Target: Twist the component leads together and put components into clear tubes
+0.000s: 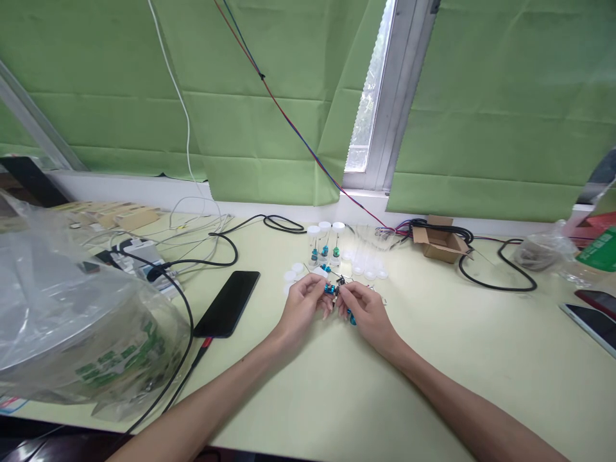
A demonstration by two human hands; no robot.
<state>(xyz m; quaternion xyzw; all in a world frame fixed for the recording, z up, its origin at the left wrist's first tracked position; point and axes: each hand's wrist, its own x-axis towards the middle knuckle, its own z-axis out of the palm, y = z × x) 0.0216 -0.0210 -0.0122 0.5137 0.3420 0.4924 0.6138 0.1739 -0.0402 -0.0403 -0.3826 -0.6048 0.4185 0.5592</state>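
Observation:
My left hand (305, 300) pinches a small shiny blue-and-black part (330, 289) between thumb and fingers. Close against it, my right hand (364, 310) has its fingertips closed on the dark end of the same piece; its exact kind is too small to tell. A second blue piece (352, 317) shows under the right fingers, partly covered. Just beyond the hands lies another blue piece (325, 269) on the table. Behind stand clear tubes with white caps (338, 227), holding blue and green pieces on thin rods.
Clear empty tubes (370, 266) lie right of the standing ones, with loose white caps (290, 276) to the left. A black phone (228, 304), cables and a large plastic-wrapped tub (86, 333) occupy the left. An open cardboard box (440, 244) sits at the back right.

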